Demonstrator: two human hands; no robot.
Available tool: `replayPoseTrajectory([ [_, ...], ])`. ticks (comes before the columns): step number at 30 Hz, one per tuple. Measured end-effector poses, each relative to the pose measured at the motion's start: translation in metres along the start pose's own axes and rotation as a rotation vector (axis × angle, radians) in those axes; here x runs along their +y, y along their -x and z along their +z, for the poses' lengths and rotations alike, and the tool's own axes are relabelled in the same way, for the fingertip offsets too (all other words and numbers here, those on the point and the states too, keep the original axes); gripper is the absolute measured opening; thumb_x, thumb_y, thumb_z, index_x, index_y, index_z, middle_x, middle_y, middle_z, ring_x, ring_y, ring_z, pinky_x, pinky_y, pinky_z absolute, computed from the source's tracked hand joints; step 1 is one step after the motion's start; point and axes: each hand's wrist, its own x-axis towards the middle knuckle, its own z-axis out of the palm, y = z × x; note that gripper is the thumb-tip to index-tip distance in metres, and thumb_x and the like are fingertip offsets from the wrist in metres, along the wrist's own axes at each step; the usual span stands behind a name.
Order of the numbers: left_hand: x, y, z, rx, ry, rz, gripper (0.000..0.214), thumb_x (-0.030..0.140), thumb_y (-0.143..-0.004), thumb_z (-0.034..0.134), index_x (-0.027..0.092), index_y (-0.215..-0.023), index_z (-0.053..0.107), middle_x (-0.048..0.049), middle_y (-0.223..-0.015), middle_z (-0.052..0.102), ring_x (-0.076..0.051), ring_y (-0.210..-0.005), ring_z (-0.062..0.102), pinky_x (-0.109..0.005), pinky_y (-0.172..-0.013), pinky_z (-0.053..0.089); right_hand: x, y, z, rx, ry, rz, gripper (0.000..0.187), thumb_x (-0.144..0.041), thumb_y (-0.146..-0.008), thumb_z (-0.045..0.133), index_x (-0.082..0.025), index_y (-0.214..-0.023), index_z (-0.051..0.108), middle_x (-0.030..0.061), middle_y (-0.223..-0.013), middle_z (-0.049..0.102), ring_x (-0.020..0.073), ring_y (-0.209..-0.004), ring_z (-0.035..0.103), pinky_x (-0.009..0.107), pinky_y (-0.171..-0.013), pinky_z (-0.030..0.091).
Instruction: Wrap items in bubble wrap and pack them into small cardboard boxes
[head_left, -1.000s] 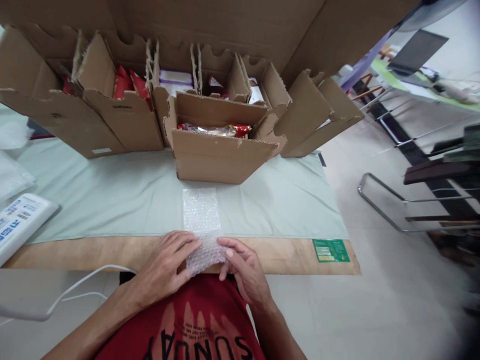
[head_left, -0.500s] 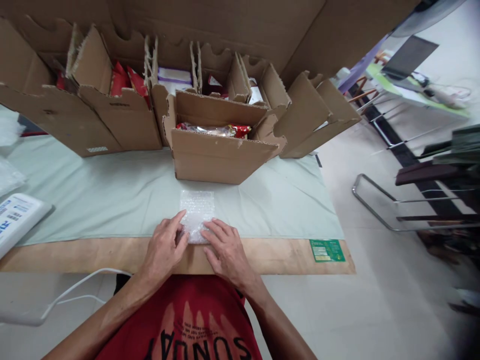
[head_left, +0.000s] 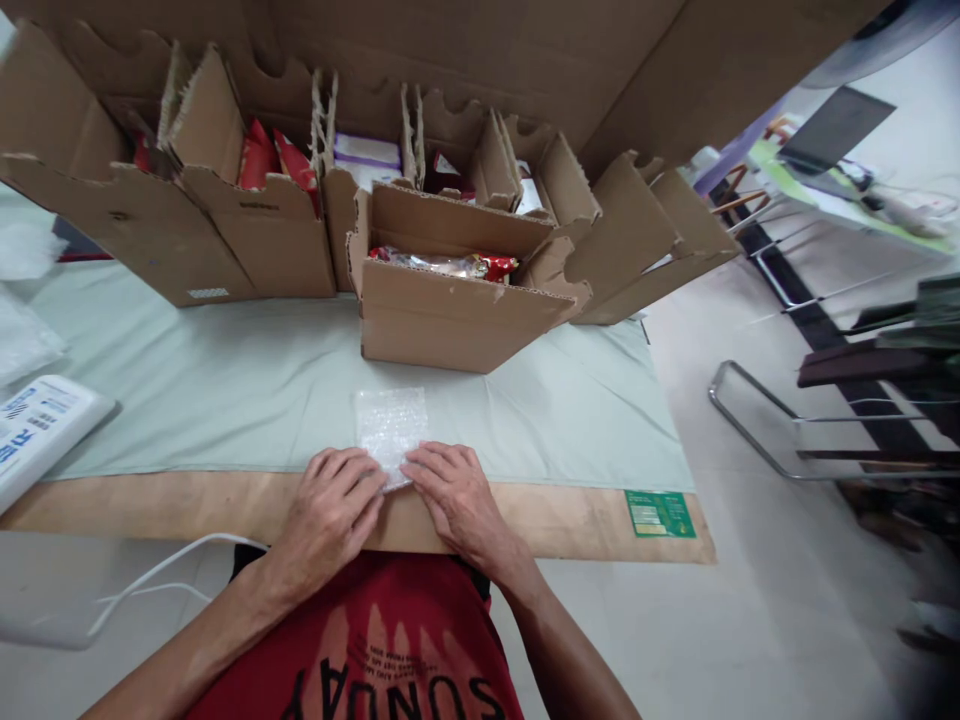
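Note:
A small rectangular piece of clear bubble wrap point(head_left: 391, 430) lies across the near edge of the green cloth, its front end reaching over the bare wooden strip. At its near left corner my left hand point(head_left: 335, 500) is closed, the fingers pressed together and bent over the edge. My right hand point(head_left: 452, 492) grips the near right side with its fingertips; its thumb is hidden beneath. Just beyond the bubble wrap stands an open cardboard bin point(head_left: 450, 322) holding shiny red and clear packets point(head_left: 450, 264).
Behind stands a row of cardboard bins point(head_left: 255, 235) with red packets point(head_left: 259, 155) and purple-white boxes point(head_left: 367, 150). A white device point(head_left: 45, 430) lies at left near clear plastic point(head_left: 22, 335). A green card point(head_left: 660, 514) is on the right of the wooden edge point(head_left: 187, 495).
My left hand has turned inward and its fingers have closed on the bubble wrap's corner. My right fingers have drawn in on the other side. The view has shifted slightly.

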Motion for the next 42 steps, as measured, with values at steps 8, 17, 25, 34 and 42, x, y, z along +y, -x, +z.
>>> replayPoseTrajectory([
  [8, -0.013, -0.01, 0.018, 0.053, 0.135, -0.308, 0.02, 0.02, -0.097, 0.052, 0.02, -0.107, 0.07, -0.0055, -0.091, 0.076, -0.02, -0.08, 0.07, -0.032, -0.076, 0.054, -0.009, 0.003, -0.003, 0.257, 0.015, 0.193, 0.027, -0.022, -0.101, 0.053, -0.021, -0.125, 0.066, 0.0141, -0.123, 0.07, 0.0268, -0.109, 0.064, 0.043, -0.09, 0.05],
  [17, -0.014, -0.015, 0.011, 0.194, 0.337, -0.624, 0.032, 0.036, -0.092, 0.061, 0.017, -0.116, 0.066, -0.0075, -0.1, 0.068, -0.018, -0.081, 0.067, -0.032, -0.076, 0.057, -0.004, -0.016, 0.009, 0.064, 0.005, 0.179, 0.029, -0.017, -0.101, 0.05, -0.022, -0.12, 0.071, 0.0115, -0.115, 0.075, 0.0257, -0.105, 0.066, 0.042, -0.089, 0.05],
  [25, 0.008, -0.013, 0.01, 0.067, 1.136, -0.979, 0.057, 0.042, -0.082, 0.067, 0.015, -0.131, 0.056, -0.0126, -0.122, 0.073, -0.026, -0.114, 0.07, -0.04, -0.1, 0.057, -0.021, -0.01, 0.005, 0.121, -0.565, 0.419, 0.022, -0.026, -0.099, 0.055, -0.023, -0.112, 0.073, 0.0056, -0.104, 0.078, 0.0214, -0.097, 0.071, 0.035, -0.09, 0.055],
  [34, 0.019, -0.021, 0.017, -0.138, 0.755, -0.525, 0.057, 0.027, -0.096, 0.051, 0.023, -0.152, 0.045, -0.0123, -0.141, 0.066, -0.024, -0.123, 0.068, -0.039, -0.103, 0.056, -0.005, 0.0, -0.039, 0.101, -0.556, 0.372, 0.055, -0.041, -0.085, 0.076, -0.024, -0.135, 0.061, 0.0091, -0.121, 0.07, 0.0223, -0.1, 0.068, 0.037, -0.092, 0.055],
  [42, 0.014, -0.061, 0.001, 0.136, 0.333, -0.15, 0.067, 0.026, -0.094, 0.061, 0.031, -0.156, 0.036, -0.014, -0.146, 0.058, -0.03, -0.133, 0.059, -0.049, -0.104, 0.056, 0.008, -0.01, -0.093, 0.013, -0.328, 0.379, 0.007, -0.024, -0.088, 0.07, -0.022, -0.095, 0.069, -0.0013, -0.076, 0.069, 0.0142, -0.062, 0.06, 0.026, -0.059, 0.048],
])
